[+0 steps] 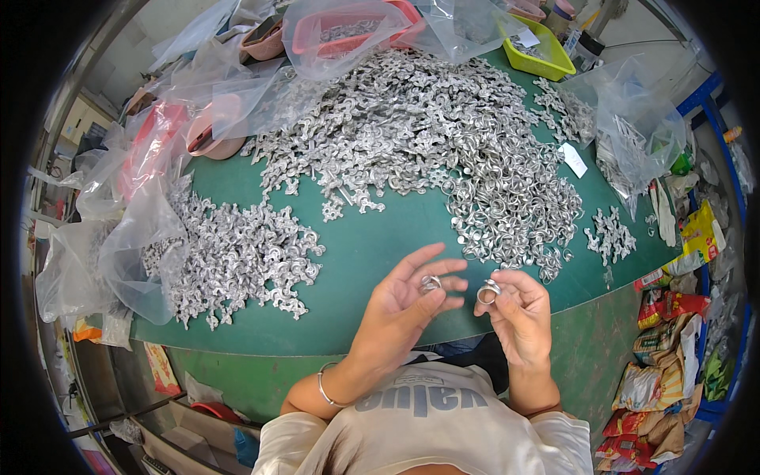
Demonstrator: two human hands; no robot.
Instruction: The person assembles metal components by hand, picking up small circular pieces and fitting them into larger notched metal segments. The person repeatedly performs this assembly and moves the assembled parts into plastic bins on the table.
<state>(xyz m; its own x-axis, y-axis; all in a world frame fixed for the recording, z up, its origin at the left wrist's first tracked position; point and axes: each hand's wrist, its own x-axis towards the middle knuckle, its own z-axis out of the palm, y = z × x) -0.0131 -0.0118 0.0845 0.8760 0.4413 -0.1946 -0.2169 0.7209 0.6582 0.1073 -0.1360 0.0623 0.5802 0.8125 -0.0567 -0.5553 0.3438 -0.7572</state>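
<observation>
Over the front edge of the green table, my left hand (pixel 404 305) has its thumb pressed toward the fingers, gripping a small silver metal ring (pixel 430 283); the other fingers spread out. Close beside it on the right, my right hand (pixel 518 313) pinches another silver ring (pixel 488 292) between thumb and fingers, its round opening showing. The two rings are apart. Just beyond my right hand lies a heap of loose silver rings (pixel 514 206), which runs into a larger heap of flat silver cast metal pieces (pixel 396 119) farther back.
More cast pieces (pixel 237 261) are heaped at the left, beside clear plastic bags (pixel 142 253). A pink basket (pixel 408 36) and a yellow-green basket (pixel 538 59) stand at the back. A small cluster of pieces (pixel 609 236) lies right on the green table (pixel 372 253). Coloured packets (pixel 649 388) fill the right side.
</observation>
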